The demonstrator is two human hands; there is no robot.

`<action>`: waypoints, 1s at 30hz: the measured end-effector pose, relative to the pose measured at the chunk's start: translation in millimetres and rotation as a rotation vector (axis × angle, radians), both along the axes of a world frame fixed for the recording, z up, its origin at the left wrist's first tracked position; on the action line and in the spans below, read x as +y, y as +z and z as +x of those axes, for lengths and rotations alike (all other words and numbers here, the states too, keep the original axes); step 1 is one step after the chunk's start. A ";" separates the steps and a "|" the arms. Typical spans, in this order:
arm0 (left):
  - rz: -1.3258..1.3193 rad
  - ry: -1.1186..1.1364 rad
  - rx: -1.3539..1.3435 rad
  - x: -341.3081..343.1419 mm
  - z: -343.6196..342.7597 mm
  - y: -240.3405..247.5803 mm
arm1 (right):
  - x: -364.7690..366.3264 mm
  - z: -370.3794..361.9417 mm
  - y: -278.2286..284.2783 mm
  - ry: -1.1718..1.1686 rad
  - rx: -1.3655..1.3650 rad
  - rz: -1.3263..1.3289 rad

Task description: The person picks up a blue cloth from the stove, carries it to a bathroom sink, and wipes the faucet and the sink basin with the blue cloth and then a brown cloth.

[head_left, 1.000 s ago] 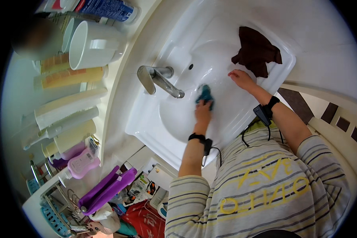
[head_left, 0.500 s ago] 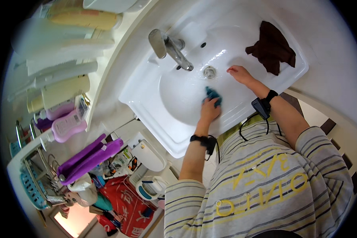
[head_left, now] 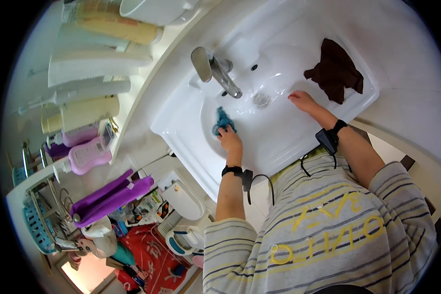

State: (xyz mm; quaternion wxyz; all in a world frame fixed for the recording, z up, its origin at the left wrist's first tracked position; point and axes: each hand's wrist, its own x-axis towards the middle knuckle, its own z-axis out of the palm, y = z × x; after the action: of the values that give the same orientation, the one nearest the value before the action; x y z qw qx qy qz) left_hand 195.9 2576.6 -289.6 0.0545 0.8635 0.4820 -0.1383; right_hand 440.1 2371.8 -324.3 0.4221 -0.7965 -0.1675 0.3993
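pale wall (head_left: 409,59) right; curved white shelf (head_left: 169,43) left; bright patch (head_left: 85,272) lower left

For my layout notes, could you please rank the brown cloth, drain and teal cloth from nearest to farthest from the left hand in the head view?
1. Teal cloth, touching the left hand.
2. Drain, ahead and right.
3. Brown cloth, on the sink's right side.

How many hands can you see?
2. The left hand holds the teal cloth in the sink; the right hand is near the brown cloth.
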 end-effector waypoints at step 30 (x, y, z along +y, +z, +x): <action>-0.233 0.086 -0.983 -88.8 231.6 -26.1 | -45.4 56.1 54.1 -0.373 -0.253 0.122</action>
State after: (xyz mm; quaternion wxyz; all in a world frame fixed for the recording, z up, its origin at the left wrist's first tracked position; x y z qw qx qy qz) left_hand 427.5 2487.8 -315.8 0.3766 0.7941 0.4157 0.2339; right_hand 496.3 2326.4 -270.2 0.5114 -0.8305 -0.0928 0.2004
